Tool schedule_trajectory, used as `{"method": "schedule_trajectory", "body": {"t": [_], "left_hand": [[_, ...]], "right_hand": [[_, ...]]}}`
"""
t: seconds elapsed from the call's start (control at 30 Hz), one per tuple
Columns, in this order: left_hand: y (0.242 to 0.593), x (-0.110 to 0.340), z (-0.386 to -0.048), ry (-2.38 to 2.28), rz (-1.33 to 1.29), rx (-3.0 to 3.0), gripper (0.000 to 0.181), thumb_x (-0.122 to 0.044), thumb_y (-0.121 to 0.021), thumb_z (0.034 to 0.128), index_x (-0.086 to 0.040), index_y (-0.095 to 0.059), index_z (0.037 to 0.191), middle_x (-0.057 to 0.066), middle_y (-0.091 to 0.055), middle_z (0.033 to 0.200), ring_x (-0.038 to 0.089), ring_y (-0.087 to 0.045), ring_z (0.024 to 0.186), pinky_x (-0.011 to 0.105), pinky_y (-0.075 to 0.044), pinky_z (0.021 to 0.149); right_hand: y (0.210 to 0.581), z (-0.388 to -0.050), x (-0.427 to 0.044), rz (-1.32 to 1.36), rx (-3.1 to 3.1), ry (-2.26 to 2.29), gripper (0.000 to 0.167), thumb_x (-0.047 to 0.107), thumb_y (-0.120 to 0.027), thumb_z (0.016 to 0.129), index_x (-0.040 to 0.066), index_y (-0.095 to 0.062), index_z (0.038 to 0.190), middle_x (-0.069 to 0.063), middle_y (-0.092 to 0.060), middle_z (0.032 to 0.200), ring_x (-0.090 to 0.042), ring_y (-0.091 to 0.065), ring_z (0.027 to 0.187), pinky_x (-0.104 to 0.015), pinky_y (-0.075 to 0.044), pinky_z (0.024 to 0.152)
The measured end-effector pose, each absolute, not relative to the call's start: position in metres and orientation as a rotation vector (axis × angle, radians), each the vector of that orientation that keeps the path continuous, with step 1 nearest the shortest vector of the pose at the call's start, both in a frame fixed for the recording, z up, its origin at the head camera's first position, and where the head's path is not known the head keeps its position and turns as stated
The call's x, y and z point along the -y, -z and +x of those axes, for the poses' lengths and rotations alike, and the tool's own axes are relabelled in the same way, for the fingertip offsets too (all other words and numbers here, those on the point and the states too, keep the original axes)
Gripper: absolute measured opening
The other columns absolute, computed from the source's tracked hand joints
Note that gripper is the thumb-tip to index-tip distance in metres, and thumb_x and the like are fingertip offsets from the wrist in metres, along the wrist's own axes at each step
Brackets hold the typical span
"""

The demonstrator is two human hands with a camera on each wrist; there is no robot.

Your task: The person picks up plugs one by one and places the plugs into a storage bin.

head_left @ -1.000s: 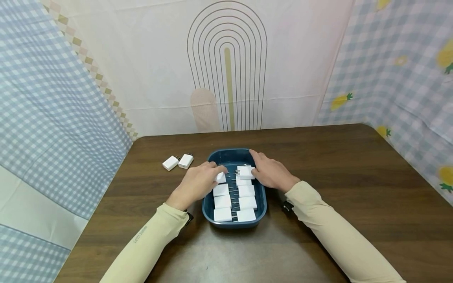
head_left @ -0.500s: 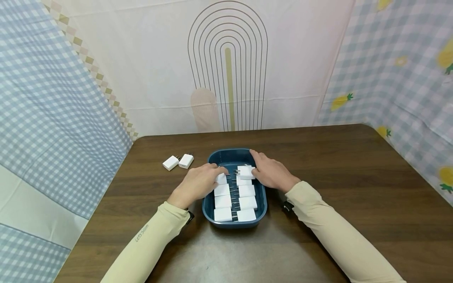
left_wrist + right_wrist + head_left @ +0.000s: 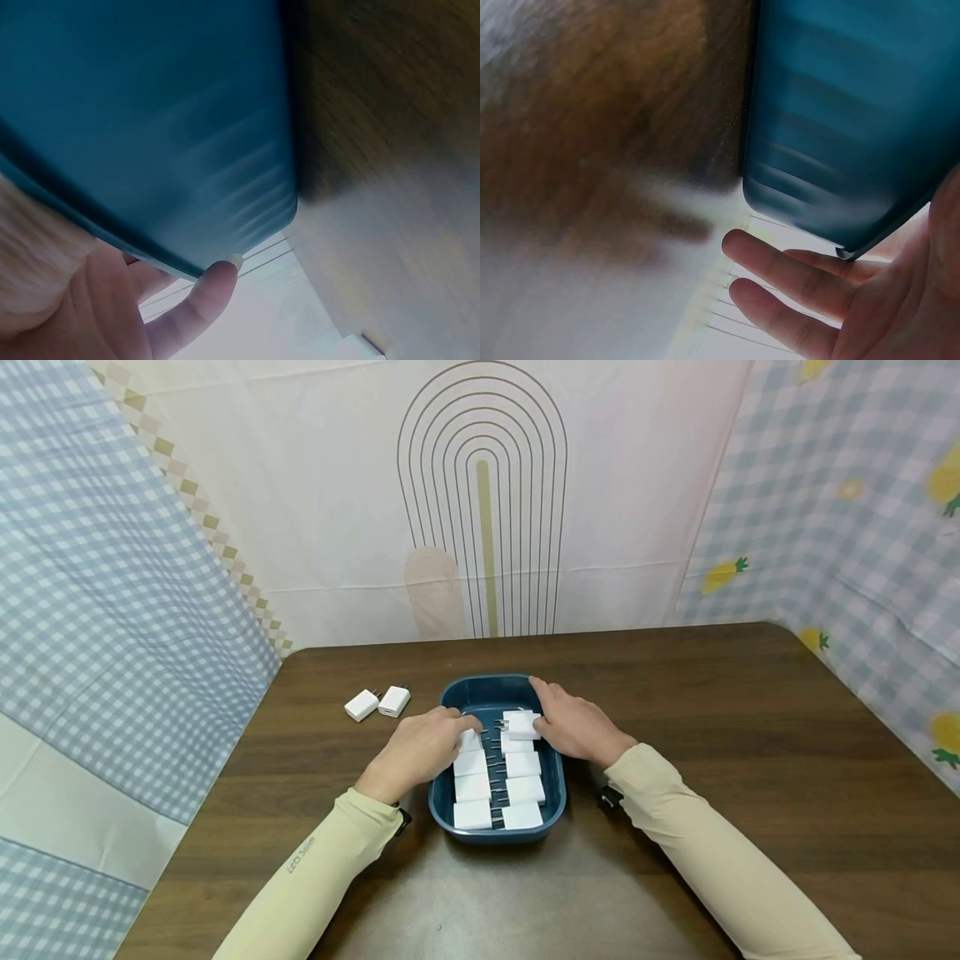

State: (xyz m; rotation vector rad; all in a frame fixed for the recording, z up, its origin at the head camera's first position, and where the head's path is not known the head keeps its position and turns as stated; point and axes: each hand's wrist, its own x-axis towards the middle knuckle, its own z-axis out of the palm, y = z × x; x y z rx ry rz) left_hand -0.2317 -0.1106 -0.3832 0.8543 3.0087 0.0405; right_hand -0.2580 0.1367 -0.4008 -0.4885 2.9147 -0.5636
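A dark blue tray (image 3: pixel 498 838) stands on the table and holds two rows of white charger plugs, prongs facing inward. My left hand (image 3: pixel 422 745) reaches over its left rim, fingertips around the far charger plug (image 3: pixel 468 741) of the left row. The fingertip grip is partly hidden. In the left wrist view, one bent finger (image 3: pixel 201 301) hangs outside the rim. My right hand (image 3: pixel 576 724) lies over the right rim. Its thumb touches a charger plug (image 3: pixel 522 725) lying over others in the right row. The right wrist view shows straight fingers (image 3: pixel 787 277) spread outside the wall.
Two more white charger plugs, a left one (image 3: pixel 362 706) and a right one (image 3: pixel 393 702), lie on the brown wooden table (image 3: pixel 712 710) left of the tray. A patterned cloth (image 3: pixel 337 527) hangs behind the table's back edge.
The left hand shifts only slightly over the charger plug at its fingertips. The right hand, tray and other plugs look unmoved.
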Motion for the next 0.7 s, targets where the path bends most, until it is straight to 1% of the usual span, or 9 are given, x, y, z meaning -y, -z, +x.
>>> {"method": "schedule_trajectory", "body": {"t": [0.17,0.5,0.7], "left_hand": [[0.384,0.1107,-0.2318,-0.039,0.862,-3.019,0.037,-0.014,-0.063,0.0977,-0.03,-0.068,0.131,0.005,-0.068,0.131,0.021,-0.064,0.118,0.039,-0.059,0.081],[0.3852,0.1112,-0.2313,-0.045,0.874,-3.013,0.037,-0.014,-0.062,0.098,-0.029,-0.069,0.13,0.005,-0.067,0.134,0.022,-0.061,0.123,0.041,-0.058,0.087],[0.3868,0.1114,-0.2308,-0.04,0.88,-3.011,0.039,-0.012,-0.06,0.0983,-0.03,-0.069,0.132,0.004,-0.067,0.133,0.022,-0.061,0.121,0.041,-0.058,0.088]], "right_hand": [[0.4004,-0.2583,-0.1369,-0.49,-2.913,0.558,0.069,0.024,-0.048,0.102,0.006,-0.017,0.162,-0.023,-0.036,0.16,-0.039,-0.048,0.141,-0.057,-0.042,0.112],[0.3995,-0.2568,-0.1371,-0.488,-2.915,0.573,0.07,0.025,-0.048,0.102,0.005,-0.017,0.162,-0.022,-0.036,0.16,-0.038,-0.048,0.141,-0.057,-0.043,0.112],[0.3988,-0.2564,-0.1365,-0.484,-2.911,0.573,0.07,0.026,-0.048,0.102,0.006,-0.017,0.162,-0.022,-0.036,0.161,-0.038,-0.047,0.141,-0.058,-0.042,0.112]]}}
